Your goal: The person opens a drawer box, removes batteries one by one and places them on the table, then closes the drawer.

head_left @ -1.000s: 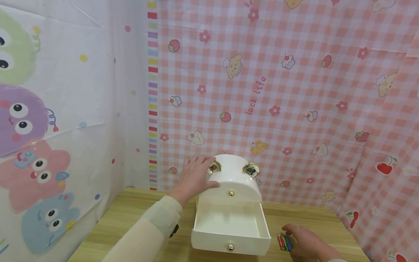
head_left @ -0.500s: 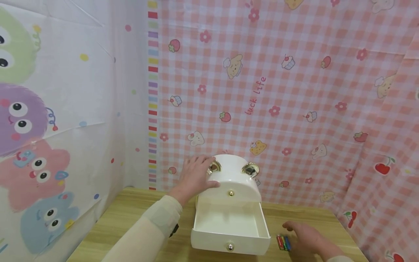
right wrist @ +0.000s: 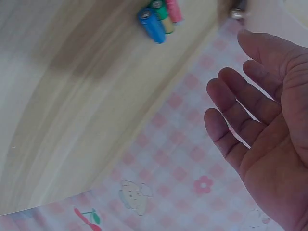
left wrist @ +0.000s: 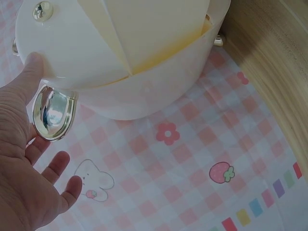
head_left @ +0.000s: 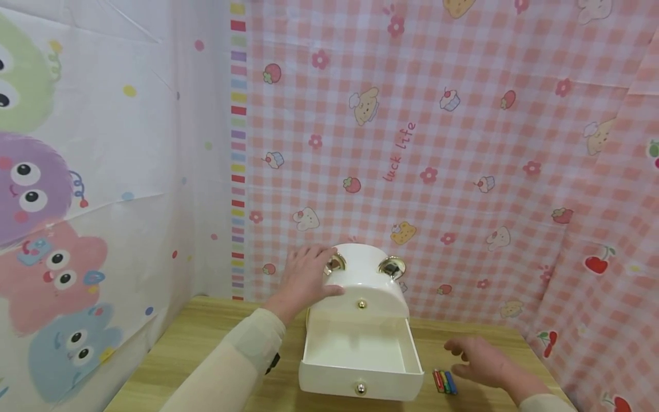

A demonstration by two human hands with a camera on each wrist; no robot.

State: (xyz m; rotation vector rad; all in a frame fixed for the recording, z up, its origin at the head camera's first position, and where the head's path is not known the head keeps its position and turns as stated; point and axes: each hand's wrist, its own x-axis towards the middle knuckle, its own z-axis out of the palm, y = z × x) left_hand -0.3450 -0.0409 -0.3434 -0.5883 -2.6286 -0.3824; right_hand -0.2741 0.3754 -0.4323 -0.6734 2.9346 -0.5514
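Left hand [head_left: 306, 277]: relaxed, thumb against the white cabinet [head_left: 360, 266] beside a gold ear [left wrist: 54, 114], at eleven o'clock of the pulled-out drawer [head_left: 329, 379]. Right hand [head_left: 481, 360]: fingers loose, holding nothing. Batteries [head_left: 445, 381]: side by side on the table [head_left: 216, 326], at the drawer's four o'clock. Judgement: pinch the nearest, blue one by its ends; light steadying pressure on the cabinet suffices.

White drawer box [head_left: 383, 304], gold knobs [head_left: 361, 388], red, green and blue batteries [head_left: 445, 382], pink-checked cloth [head_left: 448, 137]
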